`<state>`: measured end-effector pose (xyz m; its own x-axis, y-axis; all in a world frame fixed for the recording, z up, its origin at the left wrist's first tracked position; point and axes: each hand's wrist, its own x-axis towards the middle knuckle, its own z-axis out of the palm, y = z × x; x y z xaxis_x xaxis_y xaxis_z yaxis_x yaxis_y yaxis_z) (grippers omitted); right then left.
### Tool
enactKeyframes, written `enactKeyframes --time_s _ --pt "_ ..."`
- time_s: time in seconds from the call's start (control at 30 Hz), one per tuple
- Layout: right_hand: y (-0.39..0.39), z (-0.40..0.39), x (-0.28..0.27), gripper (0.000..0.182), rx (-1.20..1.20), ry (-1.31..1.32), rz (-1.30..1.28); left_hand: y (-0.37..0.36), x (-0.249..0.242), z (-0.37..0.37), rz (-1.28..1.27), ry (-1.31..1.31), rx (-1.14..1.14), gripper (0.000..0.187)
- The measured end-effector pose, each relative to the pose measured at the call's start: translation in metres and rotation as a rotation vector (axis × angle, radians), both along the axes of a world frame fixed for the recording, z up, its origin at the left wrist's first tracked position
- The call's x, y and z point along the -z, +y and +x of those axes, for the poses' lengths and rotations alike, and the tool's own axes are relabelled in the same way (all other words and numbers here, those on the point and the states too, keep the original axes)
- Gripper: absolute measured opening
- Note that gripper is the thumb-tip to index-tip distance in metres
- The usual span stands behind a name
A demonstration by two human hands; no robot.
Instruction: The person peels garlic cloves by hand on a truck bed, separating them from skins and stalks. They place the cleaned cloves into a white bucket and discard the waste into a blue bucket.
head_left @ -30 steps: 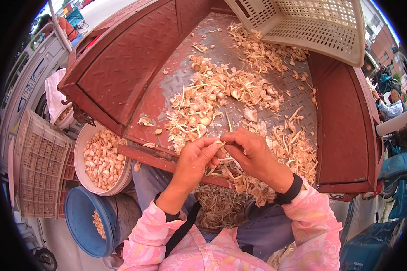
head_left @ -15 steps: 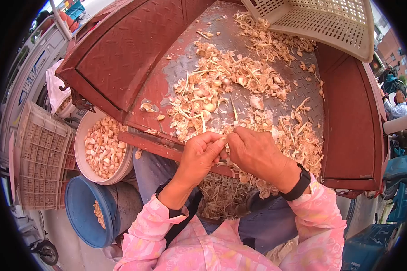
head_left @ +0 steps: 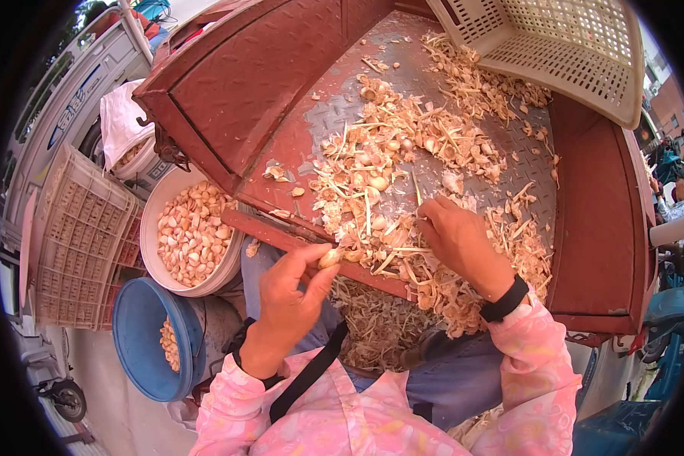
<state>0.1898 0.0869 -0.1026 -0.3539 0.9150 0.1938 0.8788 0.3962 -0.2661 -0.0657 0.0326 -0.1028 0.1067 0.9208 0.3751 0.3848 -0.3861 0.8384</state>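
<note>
My left hand (head_left: 290, 300) pinches a garlic clove (head_left: 330, 258) between thumb and fingertips, just in front of the cart bed's near edge. Over the heap of garlic skins (head_left: 433, 137), my right hand (head_left: 463, 243) has its fingers curled downward; whatever they hold, if anything, is hidden. Close to those fingers a thin dry stalk (head_left: 417, 188) stands out of the skins. Several whole garlic bulbs (head_left: 378, 182) lie among the husks on the red metal cart bed (head_left: 281, 140).
Left of the cart, a white bucket (head_left: 159, 262) holds peeled cloves (head_left: 194, 235). Below it, a blue bucket (head_left: 133, 342) has a few more. A plastic crate (head_left: 83, 243) stands farther left. A beige perforated basket (head_left: 555, 57) rests at the upper right. Skins also pile up between my legs.
My hands, together before, have separated: the left moved left and down with the clove, the right moved right over the skins. The whole view has shifted slightly.
</note>
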Motion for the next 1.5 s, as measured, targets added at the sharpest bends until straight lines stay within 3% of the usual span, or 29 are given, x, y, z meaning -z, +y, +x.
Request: enactKeyframes --time_s 0.2,0.27,0.33,0.43,0.5,0.53,0.6,0.67,0.77,0.8,0.9,0.97,1.1,1.13,1.23,1.37,1.47,1.5 --pt "-0.004 -0.015 0.002 0.018 -0.127 0.126 -0.015 -0.053 0.016 -0.181 -0.104 0.147 -0.701 0.022" --pt "-0.003 -0.021 0.001 0.019 -0.176 0.103 -0.03 -0.088 0.018 -0.238 -0.355 0.433 -0.897 0.023" --pt "-0.003 -0.024 0.004 0.019 -0.088 0.012 -0.039 -0.143 0.061 -0.312 -0.474 1.016 -0.891 0.027" --pt "0.002 -0.019 0.012 0.018 0.014 -0.081 -0.003 -0.117 0.03 -0.257 -0.434 0.603 -0.835 0.029" --pt "0.006 -0.015 0.015 0.017 0.018 -0.157 -0.029 -0.064 0.003 -0.181 -0.294 0.249 -0.612 0.031" --pt "0.006 -0.012 0.014 0.016 0.008 -0.209 -0.072 -0.04 -0.009 -0.138 -0.252 0.213 -0.448 0.029" --pt "0.008 -0.009 0.003 0.014 -0.005 -0.338 -0.173 0.003 -0.027 -0.054 -0.09 0.227 -0.08 0.028" --pt "0.009 -0.009 -0.015 0.011 -0.02 -0.486 -0.299 0.041 -0.019 0.007 0.093 0.375 0.13 0.029" --pt "0.036 -0.008 -0.007 0.009 -0.085 -0.066 0.042 0.079 0.01 0.064 0.074 0.577 0.202 0.018" --pt "0.047 -0.015 -0.012 0.014 -0.079 -0.004 -0.023 0.085 0.017 0.072 0.073 0.64 0.215 0.017" --pt "0.077 -0.026 0.009 0.019 -0.31 0.058 0.046 0.089 0.029 0.077 0.078 0.691 0.236 0.015" --pt "0.077 -0.026 0.019 0.014 -0.248 0.03 0.002 0.086 0.021 0.069 0.051 0.701 0.247 0.014" --pt "0.055 -0.008 0.026 0.013 -0.16 -0.003 -0.06 0.085 0.024 0.047 0.024 0.375 0.208 0.024" --pt "0.048 -0.002 0.022 0.016 -0.145 -0.018 -0.072 0.084 0.018 0.045 -0.217 0.229 0.248 0.028" --pt "0.03 0.009 0.006 0.021 0.013 0.079 -0.28 0.074 0.017 0.045 -0.672 -0.546 0.406 0.028" --pt "0.021 0.012 0.005 0.02 0.112 0.619 -0.361 0.058 0.012 0.045 -0.865 -1.04 0.59 0.028" --pt "0.02 0.01 -0.001 0.019 0.097 0.646 -0.343 0.039 -0.005 0.043 -0.902 -1.194 0.717 0.028" --pt "0.02 0.01 -0.003 0.019 0.093 0.625 -0.305 0.027 -0.018 0.04 -0.88 -1.171 0.874 0.03"
